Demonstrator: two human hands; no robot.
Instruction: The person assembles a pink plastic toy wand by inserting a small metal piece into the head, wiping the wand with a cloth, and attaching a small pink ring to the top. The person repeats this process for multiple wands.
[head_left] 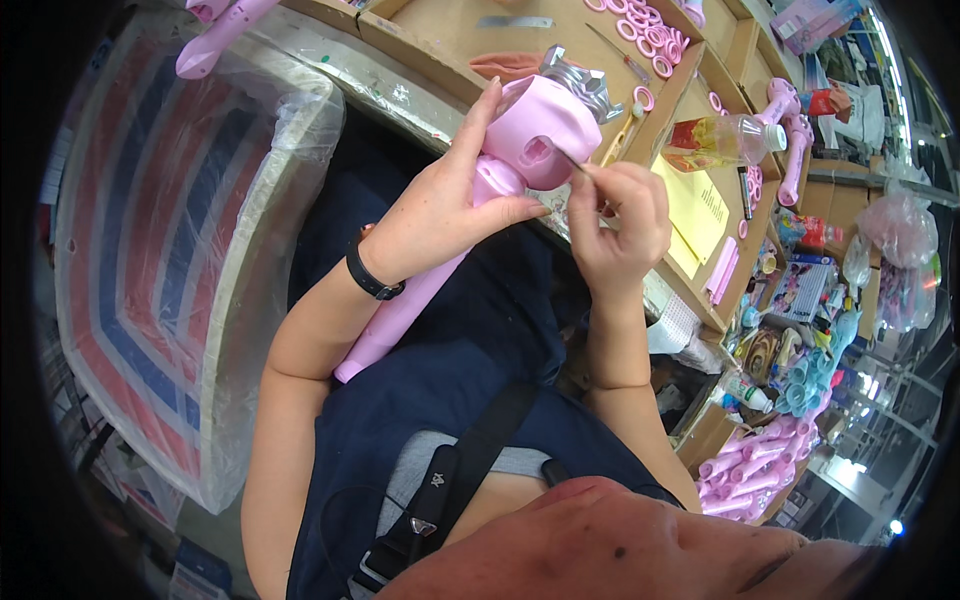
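Observation:
My left hand [435, 215] is closed around the neck of a pink plastic housing [548, 115], shaped like a hair dryer's, with a rounded head and a long handle slanting down toward my lap. An oval opening shows in the side of its head. In my right hand [625, 222], pinched between thumb and fingers, is a thin dark pointed tool [573, 162]; its tip is at or close to that opening. Whether the tip goes inside cannot be made out. Right behind the head is a shiny silver scalloped part [588, 86]; I cannot tell if it touches the housing.
A wooden-edged bench [440, 45] holds pink rings [650, 38], a steel strip [515, 21] and a screwdriver [630, 62]. Further right lie a plastic bottle [735, 140], yellow paper [697, 210] and stacked pink housings [760, 470]. A plastic-wrapped striped board [160, 250] stands at left.

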